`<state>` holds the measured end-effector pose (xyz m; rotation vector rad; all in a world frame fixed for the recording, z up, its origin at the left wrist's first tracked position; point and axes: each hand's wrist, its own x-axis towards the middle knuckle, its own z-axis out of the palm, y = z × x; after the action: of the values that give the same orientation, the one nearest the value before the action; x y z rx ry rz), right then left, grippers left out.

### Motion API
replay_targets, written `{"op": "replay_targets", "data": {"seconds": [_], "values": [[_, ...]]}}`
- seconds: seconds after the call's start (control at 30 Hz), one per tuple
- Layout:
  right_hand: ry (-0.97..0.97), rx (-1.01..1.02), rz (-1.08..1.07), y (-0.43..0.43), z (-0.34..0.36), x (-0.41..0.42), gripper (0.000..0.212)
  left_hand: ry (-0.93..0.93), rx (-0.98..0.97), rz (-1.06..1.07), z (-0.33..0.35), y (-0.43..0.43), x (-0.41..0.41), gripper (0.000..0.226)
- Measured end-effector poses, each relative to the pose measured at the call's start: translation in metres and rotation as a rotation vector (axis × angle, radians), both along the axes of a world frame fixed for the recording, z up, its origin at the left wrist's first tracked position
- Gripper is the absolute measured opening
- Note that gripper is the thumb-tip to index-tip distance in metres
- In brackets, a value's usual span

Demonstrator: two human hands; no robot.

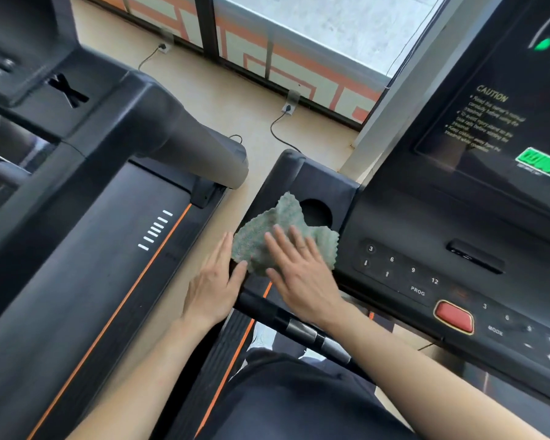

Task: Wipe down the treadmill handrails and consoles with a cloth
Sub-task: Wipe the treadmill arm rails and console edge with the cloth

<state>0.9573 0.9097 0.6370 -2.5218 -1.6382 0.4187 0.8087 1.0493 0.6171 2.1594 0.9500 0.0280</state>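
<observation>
On the console tray [326, 185], beside the round cup hole [316, 214], the green cloth [264, 231] is pressed flat under the right hand [299, 274], fingers straight, slightly spread. The left hand [213, 282] is laid at the tray's outer edge, fingers straight and together, thumb touching the cloth.

Pretty clearly a gym or fitness room. Two treadmills sit side by side: a neighbouring treadmill [86, 281] with an orange-trimmed belt on the left, and up close a console [426, 236] with number keys, PROG and MODE buttons, a red stop button [453, 316] and a CAUTION notice [491, 93]. Also, power cords [272, 127] run to floor sockets [288, 106] along a glass wall [331, 23].
</observation>
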Motion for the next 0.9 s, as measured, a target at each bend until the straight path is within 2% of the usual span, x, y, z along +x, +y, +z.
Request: {"op": "replay_targets", "data": {"seconds": [0.2,0.37,0.57,0.83,0.9], "values": [[-0.044,-0.069,0.027,0.043,-0.014,0.013,0.061,0.085,0.045,0.06,0.005,-0.006,0.003,0.072],[-0.02,-0.129,-0.111,0.077,-0.005,0.08,0.062,0.075,0.058,0.049,0.006,-0.007,0.0,0.075],[-0.024,-0.243,-0.243,0.07,0.005,0.133,0.07,0.021,0.052,0.091,0.004,-0.004,0.0,0.073],[-0.069,-0.3,-0.12,0.017,0.013,0.085,0.07,-0.01,0.023,0.111,0.003,-0.002,0.001,0.071],[-0.113,-0.305,-0.079,0.001,0.012,0.068,0.078,-0.009,0.02,0.105,0.003,-0.001,0.001,0.071]]}}
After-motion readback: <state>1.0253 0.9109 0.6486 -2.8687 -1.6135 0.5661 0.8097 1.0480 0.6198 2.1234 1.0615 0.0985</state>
